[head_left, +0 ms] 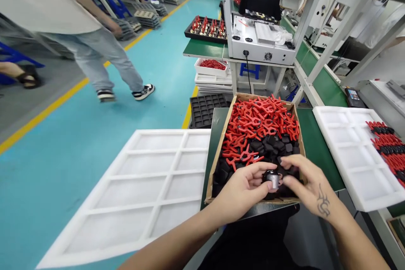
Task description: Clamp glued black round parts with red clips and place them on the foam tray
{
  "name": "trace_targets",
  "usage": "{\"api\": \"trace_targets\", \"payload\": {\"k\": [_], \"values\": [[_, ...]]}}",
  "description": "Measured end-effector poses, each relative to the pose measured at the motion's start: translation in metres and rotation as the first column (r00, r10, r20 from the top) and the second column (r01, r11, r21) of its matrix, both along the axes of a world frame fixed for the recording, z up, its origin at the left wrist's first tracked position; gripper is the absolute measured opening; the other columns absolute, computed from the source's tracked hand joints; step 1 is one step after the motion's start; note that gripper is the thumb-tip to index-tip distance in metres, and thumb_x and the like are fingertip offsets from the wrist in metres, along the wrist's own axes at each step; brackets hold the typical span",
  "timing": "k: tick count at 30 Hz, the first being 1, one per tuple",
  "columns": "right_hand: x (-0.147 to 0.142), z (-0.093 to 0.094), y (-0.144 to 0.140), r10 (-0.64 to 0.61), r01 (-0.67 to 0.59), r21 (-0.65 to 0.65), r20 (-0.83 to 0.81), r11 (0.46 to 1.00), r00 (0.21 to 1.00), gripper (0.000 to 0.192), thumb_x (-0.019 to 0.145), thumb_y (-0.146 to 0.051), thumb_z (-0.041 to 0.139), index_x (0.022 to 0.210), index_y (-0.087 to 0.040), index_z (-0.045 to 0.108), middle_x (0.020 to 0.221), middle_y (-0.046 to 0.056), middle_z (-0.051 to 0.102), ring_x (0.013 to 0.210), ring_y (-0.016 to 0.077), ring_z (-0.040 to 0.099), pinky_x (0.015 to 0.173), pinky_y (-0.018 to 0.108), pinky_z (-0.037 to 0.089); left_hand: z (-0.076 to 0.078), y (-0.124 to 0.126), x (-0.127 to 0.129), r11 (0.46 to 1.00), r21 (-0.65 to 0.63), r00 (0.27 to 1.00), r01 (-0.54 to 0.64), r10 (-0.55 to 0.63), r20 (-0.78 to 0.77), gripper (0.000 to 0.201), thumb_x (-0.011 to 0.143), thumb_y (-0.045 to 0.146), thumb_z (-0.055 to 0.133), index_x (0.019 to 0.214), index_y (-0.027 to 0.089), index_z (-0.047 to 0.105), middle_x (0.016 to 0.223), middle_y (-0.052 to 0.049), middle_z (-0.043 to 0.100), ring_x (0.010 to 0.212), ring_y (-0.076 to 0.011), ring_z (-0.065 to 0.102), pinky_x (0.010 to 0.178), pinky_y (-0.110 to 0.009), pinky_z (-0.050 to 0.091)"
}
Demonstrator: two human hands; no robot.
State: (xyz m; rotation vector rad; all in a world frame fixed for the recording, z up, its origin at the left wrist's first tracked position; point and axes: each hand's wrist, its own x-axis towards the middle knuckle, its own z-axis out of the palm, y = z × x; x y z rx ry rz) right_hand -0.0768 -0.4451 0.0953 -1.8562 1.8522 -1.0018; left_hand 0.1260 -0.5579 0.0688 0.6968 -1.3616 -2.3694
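Both our hands meet low in the frame over the near end of the shallow brown cardboard box [228,114]: left hand [243,187] and right hand [305,177] pinch one small black round part with a shiny metal end [271,178] between the fingertips, fingers curled close round it, nothing else held. It sits just above the loose black pieces, at the box's front edge.

Part looks short and stubby, dark body, bright face turned to us; finer detail too small to tell.

Progress, as we judge it: early. Box is heaped full of red Y-shaped plastic clips [262,122] at the far end and small black caps [275,145] nearer us. Large white foam tray with empty compartments [133,185] on our left holds nothing. White foam tray on the right [348,152] carries only a few rows of assembled red-and-black pieces [387,145] along its far edge; most pockets are bare.
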Motion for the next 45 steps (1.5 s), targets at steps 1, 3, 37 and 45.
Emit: {"api": "trace_targets", "payload": {"k": [1, 3, 37, 45], "values": [[-0.010, 0.000, -0.008, -0.060, 0.059, -0.017, -0.020, 0.998, 0.998, 0.024, 0.108, -0.034, 0.062, 0.129, -0.026, 0.068, 0.116, 0.009, 0.075, 0.106, 0.0253, 0.073, 0.094, 0.037, 0.060, 0.000, 0.000, 0.000, 1.000, 0.023, 1.000, -0.004, 0.004, -0.015, 0.051, 0.082, 0.035, 0.091, 0.127, 0.016, 0.073, 0.116, -0.013, 0.083, 0.106, -0.0300, 0.081, 0.105, -0.048, 0.062], [-0.032, -0.001, -0.028, -0.178, 0.170, -0.073, -0.121, 0.983, 0.977, 0.018, 0.109, -0.032, 0.058, 0.119, -0.023, 0.070, 0.104, 0.009, 0.074, 0.093, 0.0247, 0.072, 0.087, 0.037, 0.060, 0.001, -0.001, -0.001, 0.998, 0.054, 0.999, -0.012, 0.014, -0.040, 0.051, 0.082, 0.036, 0.092, 0.125, 0.016, 0.073, 0.115, -0.013, 0.083, 0.111, -0.0319, 0.080, 0.105, -0.050, 0.062], [0.000, -0.014, 0.018, -0.234, 0.360, -0.054, 0.668, 0.931, 0.706, 0.035, 0.094, -0.036, 0.085, 0.125, -0.027, 0.072, 0.131, 0.011, 0.078, 0.114, 0.0236, 0.077, 0.107, 0.041, 0.061, -0.001, -0.002, -0.001, 0.985, 0.118, 0.975, -0.124, 0.143, -0.168, 0.044, 0.083, 0.037, 0.095, 0.117, 0.015, 0.075, 0.113, -0.014, 0.085, 0.115, -0.0349, 0.080, 0.103, -0.049, 0.065], [0.022, -0.028, 0.028, -0.280, 0.437, 0.012, 0.784, 0.899, 0.554, 0.033, 0.088, -0.032, 0.091, 0.113, -0.025, 0.071, 0.118, 0.009, 0.082, 0.094, 0.0184, 0.077, 0.092, 0.033, 0.065, -0.003, -0.001, -0.002, 0.988, 0.077, 0.978, -0.137, 0.147, -0.147, 0.041, 0.085, 0.034, 0.093, 0.118, 0.017, 0.078, 0.113, -0.010, 0.084, 0.111, -0.0281, 0.080, 0.100, -0.044, 0.068]]}}
